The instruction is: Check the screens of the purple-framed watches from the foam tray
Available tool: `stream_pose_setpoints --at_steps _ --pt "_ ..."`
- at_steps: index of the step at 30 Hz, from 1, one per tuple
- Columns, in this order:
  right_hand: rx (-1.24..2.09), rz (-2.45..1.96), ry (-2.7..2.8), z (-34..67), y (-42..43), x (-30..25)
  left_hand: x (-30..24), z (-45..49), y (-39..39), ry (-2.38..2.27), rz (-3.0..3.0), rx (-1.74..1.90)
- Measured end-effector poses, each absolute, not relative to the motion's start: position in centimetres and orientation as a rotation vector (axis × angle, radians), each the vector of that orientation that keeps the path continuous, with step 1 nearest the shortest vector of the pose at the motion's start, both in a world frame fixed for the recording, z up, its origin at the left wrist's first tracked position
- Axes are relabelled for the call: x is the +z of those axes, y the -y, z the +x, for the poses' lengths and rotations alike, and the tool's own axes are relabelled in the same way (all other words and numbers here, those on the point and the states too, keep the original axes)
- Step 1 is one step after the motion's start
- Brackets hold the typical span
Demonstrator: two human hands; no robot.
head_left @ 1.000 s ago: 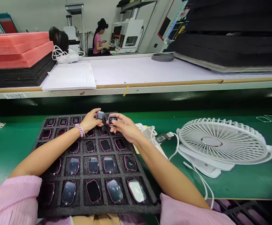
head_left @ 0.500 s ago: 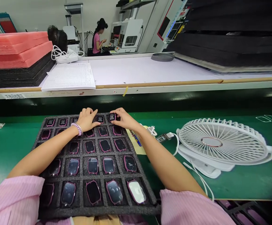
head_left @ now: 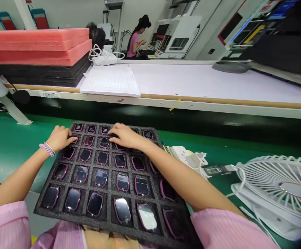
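Observation:
A black foam tray (head_left: 62, 202) with many cells lies in front of me on the green belt, each cell holding a pink-rimmed watch body (head_left: 122, 209). My left hand (head_left: 59, 137) is at the tray's far left corner, fingers curled around a watch body in the second row. My right hand (head_left: 123, 136) lies over the far rows near the middle. Its fingers are pressed together on a cell, and what is under them is hidden. Both sleeves are pink.
A white table fan (head_left: 277, 193) lies on its back at the right, with a power strip (head_left: 181, 154) and cables beside the tray. Behind the belt runs a white bench with a paper pad (head_left: 110, 81), pink and black foam stacks (head_left: 41, 52), and a seated person (head_left: 136, 39) far back.
The two watch bodies held up a second ago were set into the far row. Both hands have since slid left along the tray, and my view has swung left.

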State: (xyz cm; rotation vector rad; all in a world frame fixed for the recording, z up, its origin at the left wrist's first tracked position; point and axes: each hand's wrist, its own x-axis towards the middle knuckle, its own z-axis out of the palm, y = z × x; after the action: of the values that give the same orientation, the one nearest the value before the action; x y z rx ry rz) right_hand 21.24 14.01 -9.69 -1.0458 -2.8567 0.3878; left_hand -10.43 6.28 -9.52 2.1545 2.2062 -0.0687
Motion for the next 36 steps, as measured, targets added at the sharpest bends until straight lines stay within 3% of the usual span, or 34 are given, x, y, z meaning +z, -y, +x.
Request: stream_pose_setpoints --at_steps 7,17,19,23,26,36 --pt "0.296 -1.049 2.881 11.4 -10.9 -10.2 -11.4 -9.0 -5.4 -2.298 2.044 0.057" --pt "0.444 -0.865 2.685 14.2 -10.4 -10.4 -9.4 -6.8 -5.1 -2.146 1.916 0.467" --pt "0.622 -0.808 2.555 15.6 -10.4 -10.4 -8.5 -5.8 -5.7 -2.031 1.912 0.599" --pt "1.369 -0.714 2.003 18.4 -11.0 -10.3 -7.3 -2.8 -7.2 -1.733 1.850 0.786" --pt "1.750 -0.730 1.623 20.2 -11.3 -10.2 -7.2 -0.1 -8.0 -1.583 1.811 0.882" --pt "2.016 -0.499 1.287 22.3 -9.9 -11.9 -9.9 2.3 -6.9 -1.452 1.837 1.006"
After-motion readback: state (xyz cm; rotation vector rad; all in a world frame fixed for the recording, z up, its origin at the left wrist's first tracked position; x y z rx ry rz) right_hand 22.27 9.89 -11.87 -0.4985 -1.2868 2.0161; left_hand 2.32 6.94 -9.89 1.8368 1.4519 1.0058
